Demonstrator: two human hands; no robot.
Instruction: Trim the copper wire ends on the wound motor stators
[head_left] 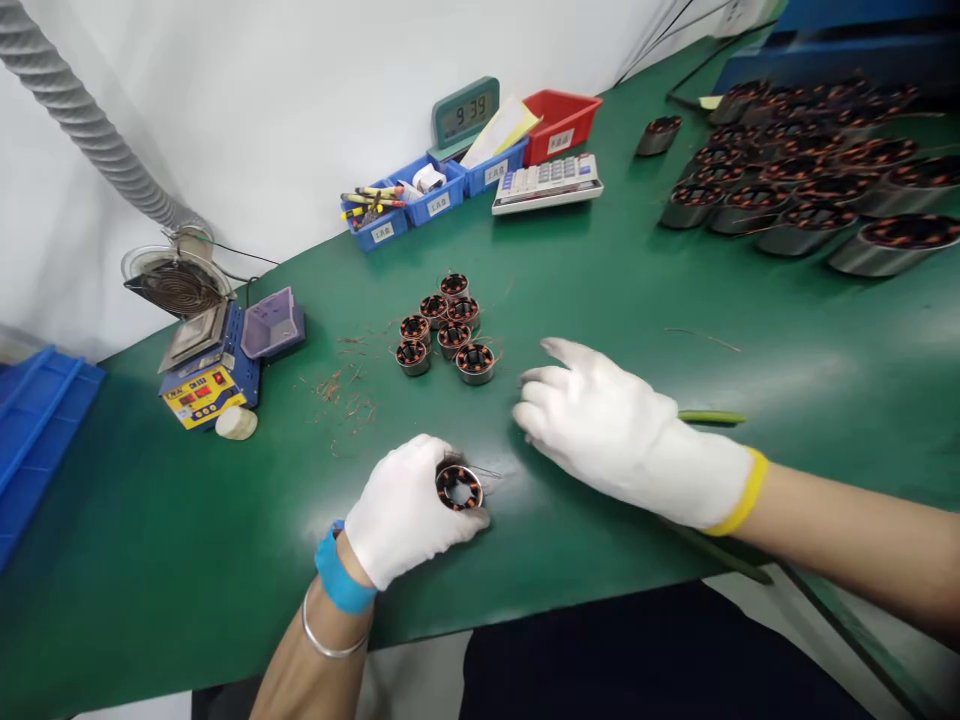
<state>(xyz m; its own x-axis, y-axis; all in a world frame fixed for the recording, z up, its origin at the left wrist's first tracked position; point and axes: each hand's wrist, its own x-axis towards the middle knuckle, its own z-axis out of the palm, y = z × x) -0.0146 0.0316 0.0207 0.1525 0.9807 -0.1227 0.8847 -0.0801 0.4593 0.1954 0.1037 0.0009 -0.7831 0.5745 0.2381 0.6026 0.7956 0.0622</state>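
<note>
My left hand [405, 510], in a white glove with a blue cuff, is closed around a small round motor stator [459, 487] with copper windings, held just above the green table's [225, 520] near edge. My right hand [615, 430], gloved in white with a yellow cuff, hovers palm down over the table with its fingers spread towards the left; nothing shows in it. A thin green stick [712, 417] lies on the mat just behind that hand. A cluster of several similar small stators [444, 328] stands a little beyond both hands.
Copper wire scraps [345, 385] litter the mat left of the cluster. A soldering station [206, 375] with a fume hose stands at the left. Blue and red bins [450, 190], a clock [465, 112] and a calculator [547, 182] line the wall. Several larger stators [810, 170] fill the far right.
</note>
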